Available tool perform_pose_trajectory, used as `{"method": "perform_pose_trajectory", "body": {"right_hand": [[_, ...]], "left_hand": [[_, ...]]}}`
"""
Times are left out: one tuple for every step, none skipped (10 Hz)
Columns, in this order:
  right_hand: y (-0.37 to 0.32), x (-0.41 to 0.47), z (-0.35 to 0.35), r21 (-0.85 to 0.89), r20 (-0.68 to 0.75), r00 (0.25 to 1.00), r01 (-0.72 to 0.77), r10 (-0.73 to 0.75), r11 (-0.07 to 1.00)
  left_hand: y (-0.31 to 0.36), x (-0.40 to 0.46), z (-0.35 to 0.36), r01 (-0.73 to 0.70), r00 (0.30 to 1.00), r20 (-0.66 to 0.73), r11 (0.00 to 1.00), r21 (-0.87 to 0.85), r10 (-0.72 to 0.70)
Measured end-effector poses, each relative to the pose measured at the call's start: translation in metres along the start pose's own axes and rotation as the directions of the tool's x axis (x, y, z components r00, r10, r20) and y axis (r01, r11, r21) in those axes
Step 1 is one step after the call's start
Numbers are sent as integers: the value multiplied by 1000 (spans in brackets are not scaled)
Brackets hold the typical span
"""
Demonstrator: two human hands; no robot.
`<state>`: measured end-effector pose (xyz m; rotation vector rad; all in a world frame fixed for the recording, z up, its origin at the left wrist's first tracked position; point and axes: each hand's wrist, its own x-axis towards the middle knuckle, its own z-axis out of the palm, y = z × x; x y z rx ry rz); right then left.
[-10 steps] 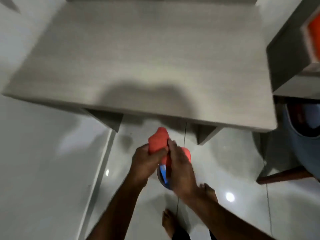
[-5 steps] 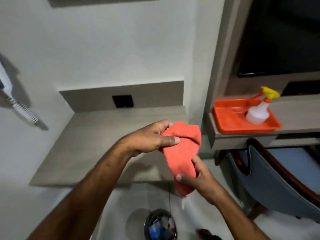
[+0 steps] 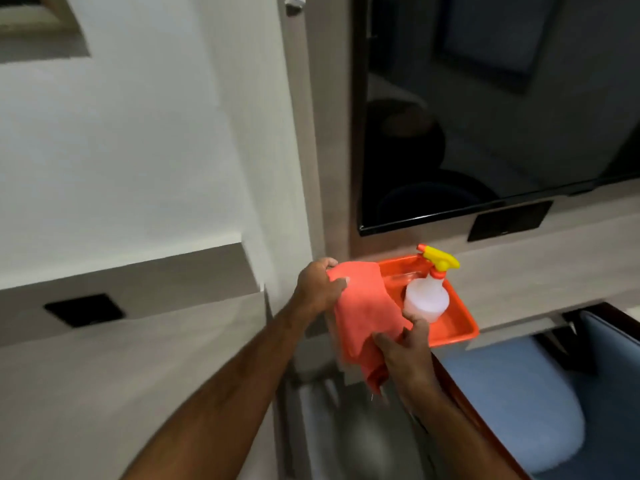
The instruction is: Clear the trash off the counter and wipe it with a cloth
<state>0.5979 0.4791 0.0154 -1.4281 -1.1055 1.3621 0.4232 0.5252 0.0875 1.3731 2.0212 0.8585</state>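
Observation:
An orange cloth (image 3: 363,306) hangs folded between both hands, in front of the left end of an orange tray (image 3: 453,327). My left hand (image 3: 317,287) grips the cloth's top edge. My right hand (image 3: 405,348) pinches its lower part from below. The pale wooden counter (image 3: 104,368) lies to the lower left, bare where it shows. A white spray bottle (image 3: 427,299) with a yellow and orange trigger stands in the tray, just right of the cloth.
The tray rests on a wooden shelf (image 3: 540,271) under a dark wall-mounted screen (image 3: 485,116). A blue-cushioned chair (image 3: 526,393) stands below the shelf at the lower right. A black socket plate (image 3: 83,310) sits in the counter's back panel.
The view has swung up and to the right, away from the floor and bin. Both hands have carried the cloth from over the counter's front edge to the orange tray.

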Motion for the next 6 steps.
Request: {"method": "perform_pose_trajectory", "body": {"right_hand": [[15, 55, 15, -169, -12, 997, 77, -80, 983], [32, 95, 38, -330, 47, 999, 28, -14, 944], [47, 119, 50, -512, 65, 989, -84, 136, 855], [49, 123, 55, -653, 53, 990, -66, 133, 754], [42, 114, 60, -900, 46, 996, 6, 81, 437], [14, 91, 70, -979, 154, 987, 158, -42, 130]], "left_hand": [[-20, 44, 39, 13, 1000, 19, 996, 86, -14], [-44, 64, 62, 40, 985, 155, 975, 220, -75], [-61, 66, 66, -11, 983, 179, 953, 302, -46], [-74, 48, 50, -79, 993, 105, 956, 282, 51], [-94, 24, 17, -111, 993, 13, 913, 393, 115], [-100, -4, -38, -162, 971, -62, 826, 541, 231]]}}
